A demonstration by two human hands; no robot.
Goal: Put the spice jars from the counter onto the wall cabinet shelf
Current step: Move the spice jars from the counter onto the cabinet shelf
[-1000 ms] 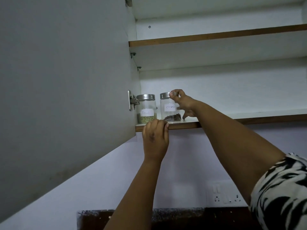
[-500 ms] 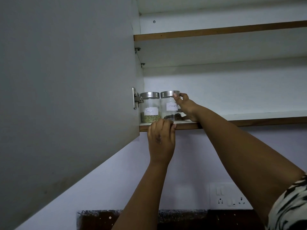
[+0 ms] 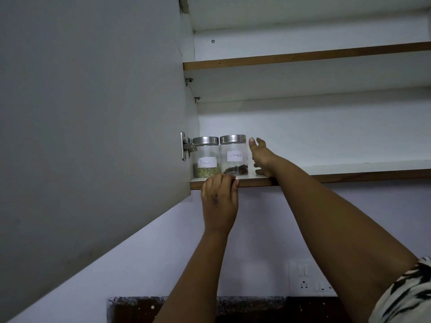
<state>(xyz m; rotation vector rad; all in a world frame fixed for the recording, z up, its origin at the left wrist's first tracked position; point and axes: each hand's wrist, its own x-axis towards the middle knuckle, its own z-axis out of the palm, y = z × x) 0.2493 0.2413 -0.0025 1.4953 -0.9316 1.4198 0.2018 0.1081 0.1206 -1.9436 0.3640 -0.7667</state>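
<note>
Fingers of the right hand [image 3: 261,157] spread beside the cloves jar [image 3: 234,155].

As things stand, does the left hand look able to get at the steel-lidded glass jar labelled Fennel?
Probably yes: the left hand grips the shelf edge just below the Fennel jar, with nothing between them.

Both arms reach upward and forward, forearms bare. The left arm rises from about 6 o'clock, nearly straight, wrist in line with the forearm; the left hand [image 3: 220,201] shows its back, its fingers [image 3: 225,179] curled forward over an edge above it. The right arm comes in from 4 o'clock, a patterned sleeve [image 3: 410,297] at its upper part, and stretches toward 11 o'clock. The right hand [image 3: 262,158] is spread, thumb pointing up, the other fingers extended and holding nothing.
</note>
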